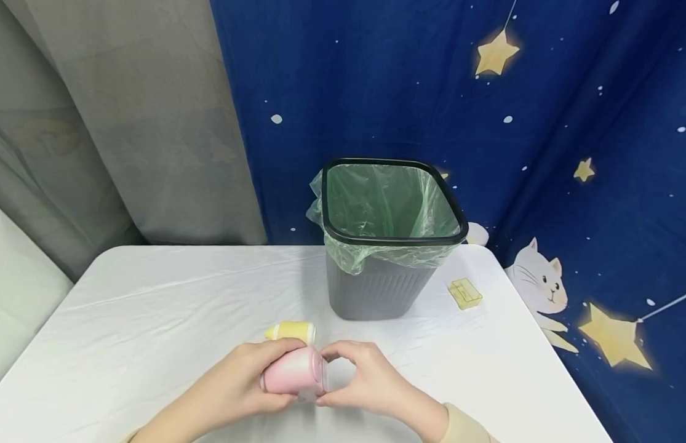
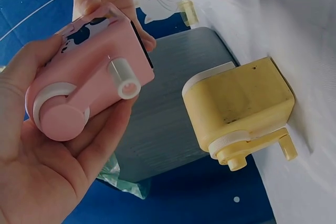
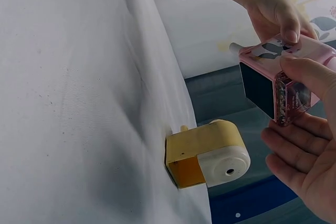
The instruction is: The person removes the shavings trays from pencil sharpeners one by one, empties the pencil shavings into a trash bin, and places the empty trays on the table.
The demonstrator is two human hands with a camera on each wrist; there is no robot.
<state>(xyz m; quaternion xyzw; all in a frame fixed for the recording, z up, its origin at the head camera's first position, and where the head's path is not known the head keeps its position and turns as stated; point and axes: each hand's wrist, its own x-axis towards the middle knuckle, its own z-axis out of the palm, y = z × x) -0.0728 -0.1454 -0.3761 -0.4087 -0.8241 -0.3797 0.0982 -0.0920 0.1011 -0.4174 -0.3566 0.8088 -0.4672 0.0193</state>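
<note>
Curling round a pink sharpener [image 1: 290,374], the left hand [image 1: 243,378] holds it over the middle of the table's [image 1: 154,307] near edge; just beyond is a yellow sharpener [image 1: 291,330], its drawer slot [image 3: 186,174] gaping. The right hand [image 1: 370,378] pinches the pink sharpener's drawer end [image 3: 293,100] between thumb and fingers. Farther right, a grey bin [image 1: 376,286] with a green liner [image 1: 345,253] stands near the table's far edge, and one yellow drawer [image 1: 466,293] lies towards the far right corner. The work looks partway: the yellow drawer is out, the pink sharpener's seemingly in place. Altogether: two sharpeners, one loose drawer, one bin, one liner.
</note>
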